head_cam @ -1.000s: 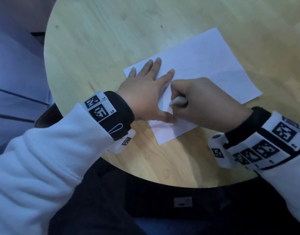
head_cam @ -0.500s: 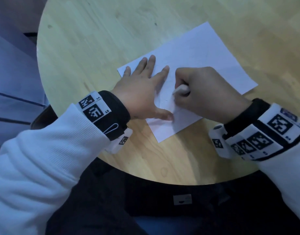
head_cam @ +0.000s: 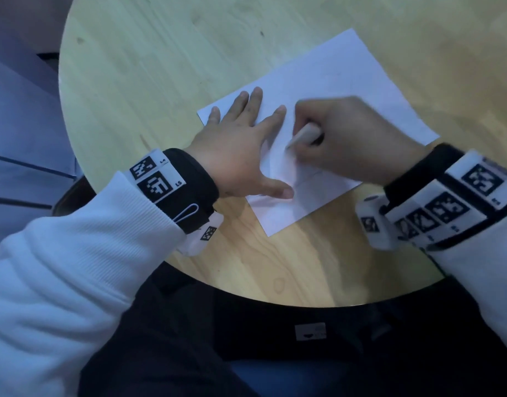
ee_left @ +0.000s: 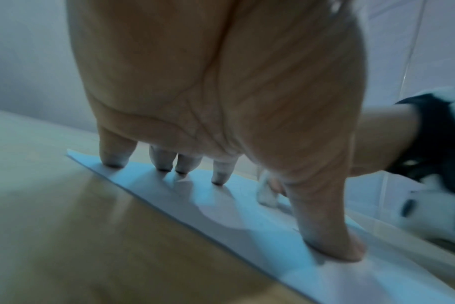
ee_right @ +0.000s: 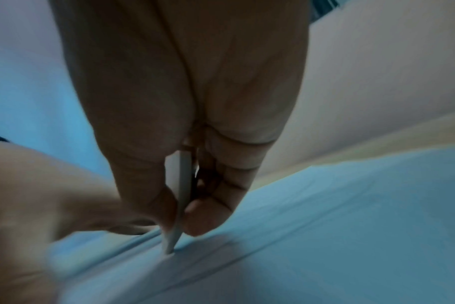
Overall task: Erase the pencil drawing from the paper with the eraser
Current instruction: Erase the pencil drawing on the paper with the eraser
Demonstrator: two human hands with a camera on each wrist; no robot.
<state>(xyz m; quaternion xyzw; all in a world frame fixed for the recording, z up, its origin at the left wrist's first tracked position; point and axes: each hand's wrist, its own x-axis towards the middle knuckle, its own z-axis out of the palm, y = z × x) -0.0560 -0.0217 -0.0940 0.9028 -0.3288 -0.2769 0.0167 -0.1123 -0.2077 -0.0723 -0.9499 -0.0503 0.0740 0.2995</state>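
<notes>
i have my left hand [head_cam: 240,156] spread flat on the paper [head_cam: 341,78], fingers [ee_left: 218,172] and thumb pressing it to the tabletop [head_cam: 160,58], while my right hand [head_cam: 358,138] pinches the eraser [head_cam: 303,134] between thumb and fingertips, its thin edge touching the sheet just beside my left index finger. the paper lies skewed near the tabletop's near edge, and faint pencil lines [head_cam: 312,179] show below the eraser, toward the near corner; i judge the erasing partly done. to do this stroke well i should press firmly with the left hand close to the rubbing spot so the sheet doesn't buckle or crease, work in short strokes away from the holding hand, and use the eraser's edge on the lines. too much force near the free corner could wrinkle or tear the paper
</notes>
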